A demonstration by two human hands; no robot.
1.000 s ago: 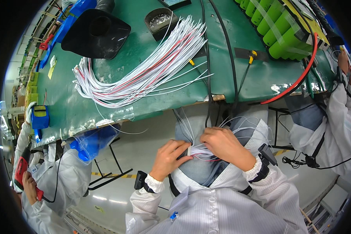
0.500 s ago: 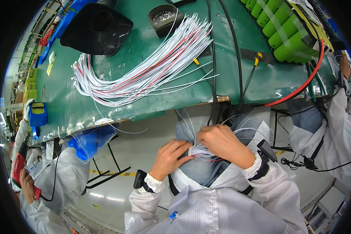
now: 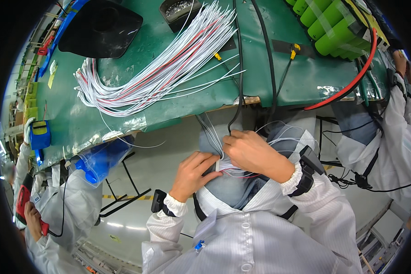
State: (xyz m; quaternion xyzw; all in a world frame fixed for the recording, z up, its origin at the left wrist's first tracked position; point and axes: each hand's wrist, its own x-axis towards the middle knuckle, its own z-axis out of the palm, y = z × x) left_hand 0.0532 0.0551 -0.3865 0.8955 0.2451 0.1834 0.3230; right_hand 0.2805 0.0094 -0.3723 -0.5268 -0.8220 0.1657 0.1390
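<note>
White wires (image 3: pixel 231 171) meet both hands (image 3: pixel 192 176) (image 3: pixel 255 153): left pinching, right curled, grip hidden; black cables (image 3: pixel 240 77) hang close.

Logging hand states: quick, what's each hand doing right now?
Left hand: closed, pinching the small white piece at the white wires.
Right hand: curled over the wires; its exact grip is hidden.

the right grip (image 3: pixel 254 152) has edged closer to the left grip (image 3: pixel 192 175), narrowing the gap over the white wires (image 3: pixel 231 170).
</note>
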